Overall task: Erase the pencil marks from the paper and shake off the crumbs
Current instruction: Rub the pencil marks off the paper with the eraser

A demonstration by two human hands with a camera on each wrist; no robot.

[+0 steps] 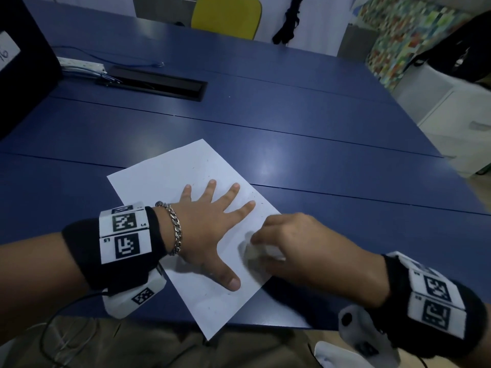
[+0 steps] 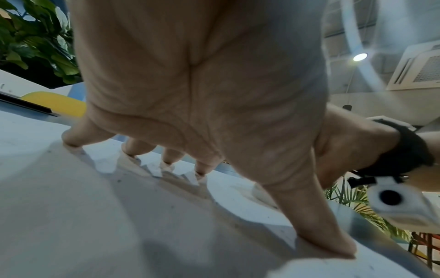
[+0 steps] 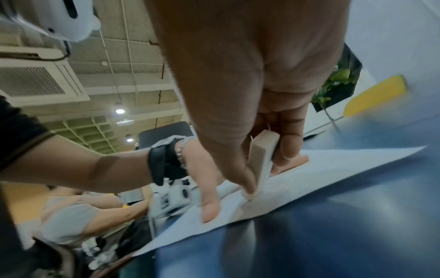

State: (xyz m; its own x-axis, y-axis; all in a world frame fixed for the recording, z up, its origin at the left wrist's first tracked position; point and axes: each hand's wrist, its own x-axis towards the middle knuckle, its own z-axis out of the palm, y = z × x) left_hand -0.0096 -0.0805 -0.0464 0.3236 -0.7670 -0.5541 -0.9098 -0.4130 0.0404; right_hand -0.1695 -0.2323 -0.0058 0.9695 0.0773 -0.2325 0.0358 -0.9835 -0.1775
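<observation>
A white sheet of paper (image 1: 164, 168) lies slanted on the blue table (image 1: 292, 128), one corner hanging over the near edge. My left hand (image 1: 210, 224) lies flat on it with fingers spread, pressing it down; the left wrist view shows the fingertips (image 2: 71, 139) and thumb on the paper (image 2: 71, 216). My right hand (image 1: 297, 243) pinches a white eraser (image 3: 262, 158) between thumb and fingers, its lower end touching the paper (image 3: 333, 165) near the right edge, beside my left thumb (image 3: 209, 203). In the head view the eraser (image 1: 255, 252) is a blurred white patch. Small dark crumbs dot the sheet.
A black cable slot (image 1: 156, 82) is set into the table at far left, next to a white power strip (image 1: 79, 65) and a black box (image 1: 24, 62). A yellow chair (image 1: 225, 15) stands beyond the far edge. White cabinets (image 1: 457, 123) stand on the right.
</observation>
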